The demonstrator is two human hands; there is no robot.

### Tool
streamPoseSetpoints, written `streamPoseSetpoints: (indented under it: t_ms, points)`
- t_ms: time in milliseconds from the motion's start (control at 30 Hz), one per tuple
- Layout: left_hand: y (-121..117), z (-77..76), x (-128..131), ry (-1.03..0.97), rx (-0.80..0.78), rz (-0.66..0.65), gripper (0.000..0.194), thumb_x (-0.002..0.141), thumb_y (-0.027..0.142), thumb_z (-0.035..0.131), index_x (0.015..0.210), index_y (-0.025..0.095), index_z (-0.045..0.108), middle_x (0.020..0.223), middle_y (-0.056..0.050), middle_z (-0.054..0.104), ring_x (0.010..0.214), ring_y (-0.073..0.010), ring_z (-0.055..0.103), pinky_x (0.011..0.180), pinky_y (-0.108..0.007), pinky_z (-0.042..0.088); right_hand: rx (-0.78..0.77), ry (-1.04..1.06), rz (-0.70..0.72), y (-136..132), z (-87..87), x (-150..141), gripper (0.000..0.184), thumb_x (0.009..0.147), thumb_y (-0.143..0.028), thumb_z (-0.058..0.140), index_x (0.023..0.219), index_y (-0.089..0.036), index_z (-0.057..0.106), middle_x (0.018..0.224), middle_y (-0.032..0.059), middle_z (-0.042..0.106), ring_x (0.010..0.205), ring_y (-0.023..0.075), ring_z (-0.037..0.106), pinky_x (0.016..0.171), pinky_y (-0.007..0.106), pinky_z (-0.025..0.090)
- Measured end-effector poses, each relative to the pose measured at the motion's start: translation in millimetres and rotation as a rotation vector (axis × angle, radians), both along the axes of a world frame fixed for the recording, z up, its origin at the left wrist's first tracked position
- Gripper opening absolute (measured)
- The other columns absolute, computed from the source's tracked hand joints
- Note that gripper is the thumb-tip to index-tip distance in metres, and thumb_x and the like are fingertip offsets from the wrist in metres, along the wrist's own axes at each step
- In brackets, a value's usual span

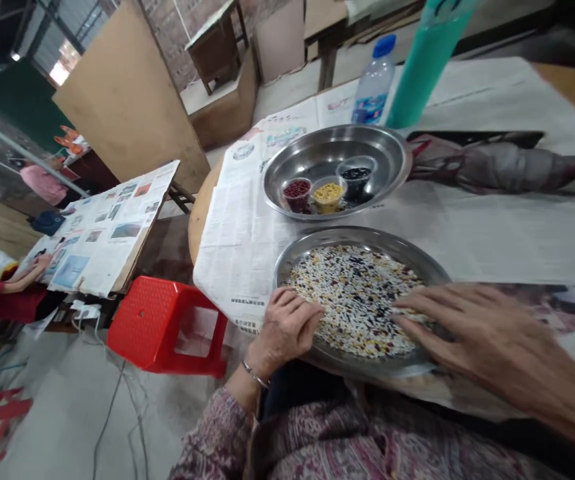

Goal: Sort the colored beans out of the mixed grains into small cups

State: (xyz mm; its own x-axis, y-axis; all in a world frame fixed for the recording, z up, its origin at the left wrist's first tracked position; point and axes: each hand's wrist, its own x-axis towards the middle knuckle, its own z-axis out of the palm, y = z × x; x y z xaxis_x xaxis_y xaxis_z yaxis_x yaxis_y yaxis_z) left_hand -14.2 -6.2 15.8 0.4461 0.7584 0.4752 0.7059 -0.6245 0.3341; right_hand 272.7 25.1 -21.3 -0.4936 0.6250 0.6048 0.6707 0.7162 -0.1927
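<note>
A round metal basin [292,257] in front of me holds a layer of mixed white, yellow, dark red and black grains and beans [352,300]. My left hand [290,323] is at the basin's left rim, its fingers curled and closed; whatever may be inside them is hidden. Over the right side reaches my right hand [472,327], slightly blurred, with thumb and fingers stretched apart above the beans. Behind stands a second metal basin [287,160]. In it are clear cups of red beans [297,190], yellow beans [328,193] and black beans [356,175].
Newspaper [232,247] covers the table. At the back stand a plastic bottle [371,83] and a tall teal bottle [427,67]. A folded umbrella [502,163] lies right of the far basin. A red stool [152,327] and another papered table [117,227] with a person are left.
</note>
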Motion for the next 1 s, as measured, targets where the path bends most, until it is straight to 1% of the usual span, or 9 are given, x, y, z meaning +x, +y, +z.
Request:
streamPoseSetpoints:
  t_ms: [167, 233, 300, 433, 533, 633, 733, 833, 1000]
  points:
    - [-0.2, -19.1, -1.1, 0.04, -0.004, 0.045, 0.011, 0.092, 0.019, 0.06, 0.081, 0.019, 0.063, 0.069, 0.0, 0.065, 0.076, -0.0168, 0.064, 0.101, -0.04, 0.052, -0.149, -0.03, 0.108, 21.0, -60.7, 11.1, 0.035, 0.084, -0.039, 0.059, 0.116, -0.041, 0.073, 0.098, 0.0101, 0.078, 0.087, 0.033, 0.075, 0.069, 0.05, 0.058]
    - [0.8, -22.1, -0.5, 0.109, -0.069, 0.048, 0.01, 0.091, 0.018, 0.06, 0.082, 0.019, 0.064, 0.07, 0.0, 0.065, 0.076, -0.0162, 0.064, 0.101, -0.039, 0.051, -0.296, 0.031, 0.13, 33.7, -72.9, -2.0, 0.028, 0.082, -0.037, 0.06, 0.106, -0.04, 0.075, 0.096, 0.0103, 0.078, 0.079, 0.0311, 0.075, 0.068, 0.048, 0.059]
    - [1.1, -22.7, 0.0, 0.129, -0.112, 0.052, 0.009, 0.091, 0.018, 0.059, 0.084, 0.019, 0.065, 0.071, 0.0, 0.065, 0.078, -0.0165, 0.065, 0.099, -0.038, 0.052, -0.403, 0.073, 0.187, 42.2, -65.5, -21.5, 0.019, 0.084, -0.033, 0.058, 0.095, -0.037, 0.073, 0.092, 0.0091, 0.079, 0.074, 0.0291, 0.074, 0.067, 0.045, 0.06]
    - [-0.6, -22.1, 1.0, 0.001, -0.033, 0.088, 0.012, 0.096, 0.023, 0.057, 0.1, 0.016, 0.065, 0.093, -0.008, 0.07, 0.097, -0.0215, 0.067, 0.096, -0.039, 0.054, -0.435, 0.046, 0.297, 46.4, -15.8, -68.4, 0.023, 0.095, -0.023, 0.049, 0.097, -0.03, 0.071, 0.09, 0.0092, 0.076, 0.076, 0.0231, 0.073, 0.069, 0.037, 0.059]
    - [-1.0, -23.4, 1.5, -0.111, 0.021, 0.111, 0.015, 0.098, 0.029, 0.055, 0.105, 0.016, 0.06, 0.101, -0.011, 0.069, 0.101, -0.0246, 0.066, 0.093, -0.043, 0.056, -0.315, -0.1, 0.46, 51.3, 12.3, -99.5, 0.023, 0.096, -0.022, 0.051, 0.098, -0.025, 0.074, 0.099, 0.0104, 0.075, 0.093, 0.0243, 0.07, 0.081, 0.038, 0.058]
    - [0.0, -23.8, 1.6, -0.163, 0.016, 0.107, 0.012, 0.099, 0.03, 0.054, 0.103, 0.018, 0.057, 0.099, -0.01, 0.067, 0.1, -0.026, 0.065, 0.091, -0.047, 0.057, -0.155, -0.165, 0.435, 66.3, 18.2, -112.9, 0.025, 0.097, -0.025, 0.053, 0.109, -0.022, 0.075, 0.116, 0.0127, 0.073, 0.112, 0.0282, 0.064, 0.096, 0.045, 0.052]
    - [0.4, -21.4, 1.1, -0.142, 0.013, 0.102, 0.013, 0.1, 0.03, 0.054, 0.104, 0.018, 0.056, 0.098, -0.01, 0.065, 0.1, -0.0257, 0.065, 0.093, -0.047, 0.055, -0.13, -0.192, 0.345, 84.7, 13.6, -103.5, 0.027, 0.1, -0.028, 0.049, 0.108, -0.02, 0.074, 0.121, 0.0142, 0.071, 0.117, 0.0293, 0.061, 0.1, 0.047, 0.049]
    - [0.3, -18.4, 0.5, -0.132, 0.016, 0.093, 0.011, 0.101, 0.029, 0.053, 0.104, 0.018, 0.055, 0.097, -0.009, 0.065, 0.098, -0.0246, 0.064, 0.093, -0.045, 0.053, -0.181, -0.213, 0.239, 94.8, 9.1, -78.0, 0.031, 0.102, -0.03, 0.043, 0.103, -0.021, 0.073, 0.112, 0.0143, 0.071, 0.104, 0.0293, 0.063, 0.092, 0.047, 0.052]
    - [0.8, -17.0, 1.0, -0.187, 0.042, 0.07, 0.007, 0.1, 0.025, 0.053, 0.103, 0.019, 0.054, 0.095, -0.007, 0.065, 0.095, -0.0235, 0.064, 0.09, -0.042, 0.052, -0.344, -0.14, 0.185, 71.9, 5.6, -35.0, 0.034, 0.104, -0.037, 0.041, 0.107, -0.024, 0.072, 0.104, 0.0129, 0.069, 0.098, 0.0297, 0.067, 0.085, 0.046, 0.057]
